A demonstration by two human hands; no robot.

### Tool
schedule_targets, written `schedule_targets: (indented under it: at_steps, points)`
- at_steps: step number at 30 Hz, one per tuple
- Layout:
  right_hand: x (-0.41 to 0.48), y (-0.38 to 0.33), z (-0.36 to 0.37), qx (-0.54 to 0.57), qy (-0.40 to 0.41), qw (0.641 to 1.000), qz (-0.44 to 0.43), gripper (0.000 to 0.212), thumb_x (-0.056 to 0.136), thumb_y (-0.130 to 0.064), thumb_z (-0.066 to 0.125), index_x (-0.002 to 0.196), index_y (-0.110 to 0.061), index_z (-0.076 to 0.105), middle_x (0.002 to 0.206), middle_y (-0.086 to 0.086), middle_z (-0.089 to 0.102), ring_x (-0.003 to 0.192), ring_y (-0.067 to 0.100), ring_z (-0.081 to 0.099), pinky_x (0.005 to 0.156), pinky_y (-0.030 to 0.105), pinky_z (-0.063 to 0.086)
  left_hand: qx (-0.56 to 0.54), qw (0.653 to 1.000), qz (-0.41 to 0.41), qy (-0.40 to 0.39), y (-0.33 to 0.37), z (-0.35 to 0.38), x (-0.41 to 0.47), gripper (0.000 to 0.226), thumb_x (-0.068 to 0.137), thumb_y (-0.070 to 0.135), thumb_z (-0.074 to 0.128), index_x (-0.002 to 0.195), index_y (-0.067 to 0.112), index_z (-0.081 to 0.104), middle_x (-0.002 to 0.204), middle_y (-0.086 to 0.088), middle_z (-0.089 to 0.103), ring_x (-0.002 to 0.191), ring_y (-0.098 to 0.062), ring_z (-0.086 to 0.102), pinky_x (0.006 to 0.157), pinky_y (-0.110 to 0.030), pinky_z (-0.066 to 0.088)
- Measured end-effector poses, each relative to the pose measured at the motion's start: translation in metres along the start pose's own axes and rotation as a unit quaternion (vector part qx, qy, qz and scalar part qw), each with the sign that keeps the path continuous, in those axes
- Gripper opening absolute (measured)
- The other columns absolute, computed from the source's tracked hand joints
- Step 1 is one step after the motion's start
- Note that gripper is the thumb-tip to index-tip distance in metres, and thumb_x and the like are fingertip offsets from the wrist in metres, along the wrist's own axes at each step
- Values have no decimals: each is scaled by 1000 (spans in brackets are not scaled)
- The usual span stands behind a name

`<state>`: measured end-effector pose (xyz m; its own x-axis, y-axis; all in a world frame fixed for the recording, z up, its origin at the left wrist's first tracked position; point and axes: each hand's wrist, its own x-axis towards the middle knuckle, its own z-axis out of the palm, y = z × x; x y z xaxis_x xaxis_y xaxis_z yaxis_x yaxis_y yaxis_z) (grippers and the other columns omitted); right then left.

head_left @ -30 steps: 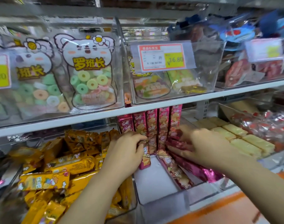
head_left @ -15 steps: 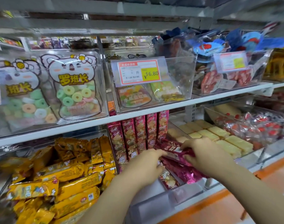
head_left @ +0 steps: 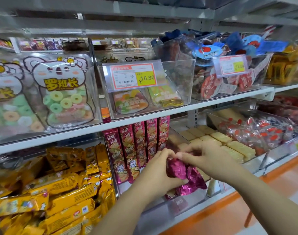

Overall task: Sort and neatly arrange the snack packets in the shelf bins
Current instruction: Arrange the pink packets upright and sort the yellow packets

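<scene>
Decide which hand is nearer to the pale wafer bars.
Right. The right hand is just left of the wafer bars; the left hand is farther left, beyond the pink packets both hands grip.

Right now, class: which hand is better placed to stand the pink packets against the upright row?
Probably left: the left hand grips the pink packets beside the upright row; the right hand sits farther.

Shiny magenta packets (head_left: 184, 173) – upright ones (head_left: 136, 145) pink with snack pictures; yellow-orange wrappers (head_left: 60, 192); pale yellow bars (head_left: 229, 145); red-and-yellow price tag (head_left: 133, 77) – white shelf (head_left: 212, 103).
</scene>
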<state>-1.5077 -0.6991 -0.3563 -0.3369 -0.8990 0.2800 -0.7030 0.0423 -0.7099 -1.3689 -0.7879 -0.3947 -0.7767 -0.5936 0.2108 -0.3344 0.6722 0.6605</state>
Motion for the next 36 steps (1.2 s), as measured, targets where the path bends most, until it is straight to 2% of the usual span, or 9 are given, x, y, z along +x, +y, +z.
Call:
schedule_targets:
  at_steps: [2, 5, 7, 9, 13, 18, 23, 29, 36]
  points:
    - [0, 2, -1, -28, 22, 999, 1, 16, 87, -34, 62, 73, -31, 68, 55, -19, 62, 58, -5, 57, 53, 9, 39, 6, 1000, 2, 14, -2, -5, -5, 43, 76, 41, 73, 105, 41, 42, 106, 19, 50, 90, -1, 54, 78, -26, 50]
    - [-2, 8, -1, -92, 24, 995, 13, 15, 91, -27, 58, 88, -18, 69, 48, -22, 55, 54, -9, 53, 54, 8, 38, 6, 998, 5, 62, -5, -22, -11, 42, 85, 32, 64, 114, 47, 38, 95, 17, 55, 72, 7, 54, 61, -10, 41]
    - [-3, 11, 2, -152, 7, 988, 18, 20, 87, -33, 63, 100, -19, 68, 75, -15, 63, 65, -3, 55, 49, 9, 35, -12, 994, -12, 108, -11, -36, -13, 41, 87, 27, 62, 111, 49, 37, 79, 10, 58, 59, 7, 52, 53, -11, 41]
    - [-2, 14, 6, -230, -4, 973, 37, 31, 82, -40, 66, 108, -24, 63, 95, -6, 64, 80, 8, 57, 49, 9, 32, -32, 990, -38, 133, -15, -47, -16, 33, 89, 25, 60, 105, 45, 40, 76, 5, 63, 60, 5, 57, 61, -18, 49]
    - [0, 19, 16, -294, -10, 955, 46, 34, 77, -45, 65, 104, -25, 60, 90, -4, 67, 79, 16, 62, 63, 29, 51, -115, 982, -91, 120, -22, -55, -21, 27, 88, 15, 61, 98, 33, 43, 88, 2, 69, 79, -7, 69, 83, -41, 55]
    - [3, 18, 10, -176, 138, 974, 31, 32, 79, -37, 65, 109, -29, 62, 84, -14, 62, 70, 9, 58, 59, 24, 45, -82, 982, -104, 136, -19, -59, -25, 42, 72, 56, 69, 101, 36, 46, 88, 12, 65, 80, -5, 65, 74, -24, 51]
    - [8, 25, 9, -2, 249, 968, 36, 23, 86, -24, 65, 109, -22, 62, 90, -12, 61, 84, 11, 63, 75, 30, 50, -25, 984, -106, 138, -19, -60, -29, 22, 91, 31, 54, 109, 34, 42, 79, 4, 57, 60, -7, 53, 51, -18, 37]
    - [8, 30, 11, 50, 265, 961, 59, 25, 87, -24, 64, 109, -12, 64, 94, -4, 64, 89, 15, 63, 81, 37, 52, 68, 983, -63, 155, -29, -63, -28, 50, 92, 13, 53, 137, 27, 37, 125, 3, 52, 109, -7, 49, 88, -16, 34]
    - [9, 31, 8, 96, 301, 946, 73, 27, 89, -28, 59, 114, -17, 61, 95, -4, 61, 92, 18, 61, 85, 40, 50, 126, 967, -21, 221, -30, -57, -19, 50, 95, 14, 50, 141, 29, 38, 134, 3, 50, 126, -13, 43, 95, -14, 26]
